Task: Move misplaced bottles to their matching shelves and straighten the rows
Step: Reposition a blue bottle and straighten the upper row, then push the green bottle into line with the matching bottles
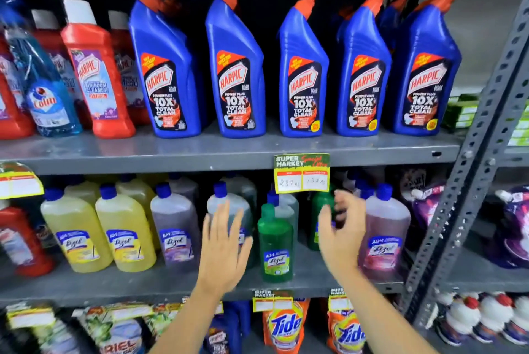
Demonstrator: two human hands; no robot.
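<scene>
My left hand (224, 242) is open with spread fingers in front of a grey-green Lizol bottle (229, 204) on the middle shelf (114, 285). My right hand (340, 233) is open with curled fingers, just in front of a dark green bottle (322, 204) and beside a pink Lizol bottle (383, 227). Between the hands a small green Lizol bottle (274, 242) stands upright at the shelf front. Yellow Lizol bottles (100, 230) and a purple one (176, 227) line the left. On the top shelf (229, 150) several blue Harpic bottles (237, 67) stand in a row.
A tilted blue Colin bottle (48, 90) leans among red Harpic bathroom cleaners (97, 67) at upper left. A price tag (302, 173) hangs from the top shelf edge. A grey perforated upright (469, 167) borders the right. Tide pouches (286, 325) sit below.
</scene>
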